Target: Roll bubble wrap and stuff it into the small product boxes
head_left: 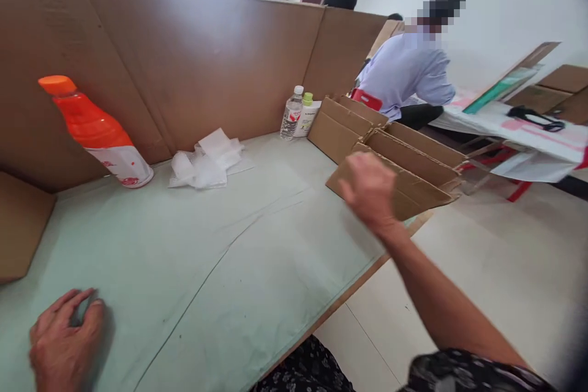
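Observation:
My left hand lies on the pale green table covering at the near left. Its fingers are loosely bent with the thumb apart, and nothing is in it. Across the table my right hand is at the front brown cardboard panel, with its fingers closed over the panel's upper edge. The fingertips are hidden behind the cardboard. More cardboard pieces stand upright behind this panel, close together at the table's right edge.
An orange-capped bottle, crumpled white sheets, a clear water bottle and a white bottle with a green cap stand or lie along the cardboard wall. A cardboard box sits left. A person sits beyond.

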Available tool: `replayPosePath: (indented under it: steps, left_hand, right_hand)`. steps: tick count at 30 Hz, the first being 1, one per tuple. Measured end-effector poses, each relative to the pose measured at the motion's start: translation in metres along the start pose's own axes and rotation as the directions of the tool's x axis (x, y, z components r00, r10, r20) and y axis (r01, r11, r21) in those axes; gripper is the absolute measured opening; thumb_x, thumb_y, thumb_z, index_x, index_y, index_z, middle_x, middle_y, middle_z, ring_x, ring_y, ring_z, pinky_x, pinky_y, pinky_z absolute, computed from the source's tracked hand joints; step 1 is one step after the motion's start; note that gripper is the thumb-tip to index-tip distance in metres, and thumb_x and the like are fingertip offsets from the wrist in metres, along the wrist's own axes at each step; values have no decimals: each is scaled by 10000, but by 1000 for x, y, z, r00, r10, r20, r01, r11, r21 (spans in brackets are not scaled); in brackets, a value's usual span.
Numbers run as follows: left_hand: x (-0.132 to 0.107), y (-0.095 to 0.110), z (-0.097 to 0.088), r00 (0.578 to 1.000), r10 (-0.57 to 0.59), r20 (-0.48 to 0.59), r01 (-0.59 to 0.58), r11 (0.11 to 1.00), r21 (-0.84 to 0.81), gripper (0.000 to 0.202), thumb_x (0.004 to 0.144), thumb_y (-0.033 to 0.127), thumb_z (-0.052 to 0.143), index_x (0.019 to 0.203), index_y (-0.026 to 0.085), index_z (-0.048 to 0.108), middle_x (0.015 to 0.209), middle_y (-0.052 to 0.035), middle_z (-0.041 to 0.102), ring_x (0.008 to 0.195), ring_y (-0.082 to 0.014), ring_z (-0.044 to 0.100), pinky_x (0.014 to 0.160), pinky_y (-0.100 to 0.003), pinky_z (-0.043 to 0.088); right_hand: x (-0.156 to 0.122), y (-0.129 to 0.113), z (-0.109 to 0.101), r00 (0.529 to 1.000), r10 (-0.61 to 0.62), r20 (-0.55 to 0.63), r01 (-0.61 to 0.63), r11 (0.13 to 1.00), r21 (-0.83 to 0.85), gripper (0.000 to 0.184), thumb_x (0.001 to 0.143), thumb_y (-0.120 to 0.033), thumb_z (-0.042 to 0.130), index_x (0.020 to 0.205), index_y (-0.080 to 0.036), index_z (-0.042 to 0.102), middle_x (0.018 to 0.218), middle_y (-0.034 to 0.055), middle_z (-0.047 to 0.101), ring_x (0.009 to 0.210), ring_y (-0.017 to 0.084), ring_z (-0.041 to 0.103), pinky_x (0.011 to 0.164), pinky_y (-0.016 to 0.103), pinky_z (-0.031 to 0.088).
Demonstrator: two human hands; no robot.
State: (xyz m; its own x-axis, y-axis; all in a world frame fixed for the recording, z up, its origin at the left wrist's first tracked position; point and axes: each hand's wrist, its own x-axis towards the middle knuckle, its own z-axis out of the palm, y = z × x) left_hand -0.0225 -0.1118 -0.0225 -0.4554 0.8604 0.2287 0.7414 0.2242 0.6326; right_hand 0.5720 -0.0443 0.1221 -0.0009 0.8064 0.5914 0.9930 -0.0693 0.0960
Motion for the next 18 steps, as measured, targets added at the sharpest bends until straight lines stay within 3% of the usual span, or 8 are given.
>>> replayPosePath:
  steps: [2, 4, 6, 7, 11, 13, 15, 18]
  left_hand:
    - [-11, 25, 2, 998, 28, -51, -25, 998, 63, 328, 753, 485, 530, 930, 237, 653, 1233, -107, 645, 1268, -412, 546, 1129, -621, 403]
    - [-16, 39, 4, 996, 35, -79, -29, 996, 80, 334, 745, 463, 525, 913, 216, 675, 1194, -124, 665, 1192, -391, 590, 1080, -611, 448]
    - [-19, 43, 6, 995, 9, -99, -3, 998, 64, 356, 748, 456, 521, 932, 206, 696, 1211, -126, 666, 1166, -367, 595, 1034, -581, 482]
    - [-21, 44, 7, 995, -5, -97, 10, 999, 54, 370, 756, 458, 519, 949, 202, 703, 1227, -127, 662, 1164, -357, 592, 1003, -557, 501]
    - [-36, 52, 14, 999, 24, -35, -24, 1000, 3, 391, 777, 459, 526, 998, 201, 719, 1271, -125, 652, 1146, -334, 587, 937, -504, 524]
    - [-46, 61, 19, 997, 81, -2, -81, 996, -29, 382, 782, 458, 540, 1005, 208, 723, 1269, -122, 653, 1171, -334, 577, 985, -520, 497]
    - [-56, 72, 23, 991, 126, 47, -122, 989, -82, 375, 790, 466, 559, 1017, 217, 725, 1266, -118, 653, 1209, -333, 566, 1004, -516, 492]
    - [-70, 86, 21, 980, 153, 130, -124, 970, -208, 371, 807, 474, 594, 1051, 224, 715, 1280, -111, 637, 1219, -308, 581, 918, -438, 549]
  right_hand:
    - [23, 54, -15, 977, 205, 55, -192, 963, -191, 647, 830, -265, 673, 1411, -26, 520, 1337, 302, 601, 1257, 418, 555, 943, 533, 422]
    - [35, 87, -21, 917, 346, 196, -285, 916, -283, 513, 845, -305, 667, 1305, -79, 634, 1065, 246, 725, 994, 385, 671, 766, 470, 457]
    - [37, 97, -20, 891, 367, 267, -295, 915, -276, 347, 862, -350, 650, 1154, -180, 727, 840, 157, 741, 748, 321, 669, 606, 389, 413]
    - [35, 93, -19, 907, 332, 261, -272, 932, -240, 287, 867, -366, 644, 1088, -217, 750, 776, 127, 730, 673, 295, 645, 559, 359, 377]
    - [13, 22, -34, 995, -72, 73, 69, 997, 36, 227, 917, -356, 594, 958, -209, 762, 774, 110, 744, 639, 256, 637, 551, 347, 390]
    - [2, -33, -52, 953, -298, -59, 304, 929, 213, 229, 954, -318, 562, 936, -184, 747, 819, 101, 762, 666, 232, 657, 610, 349, 448]
    - [-4, -85, -74, 872, -473, -124, 481, 787, 387, 200, 979, -265, 546, 944, -190, 728, 828, 65, 766, 703, 204, 673, 678, 345, 486]
    - [-9, -130, -101, 768, -603, -216, 585, 524, 619, 136, 970, -251, 600, 1055, -211, 699, 981, 47, 777, 880, 194, 710, 870, 376, 516]
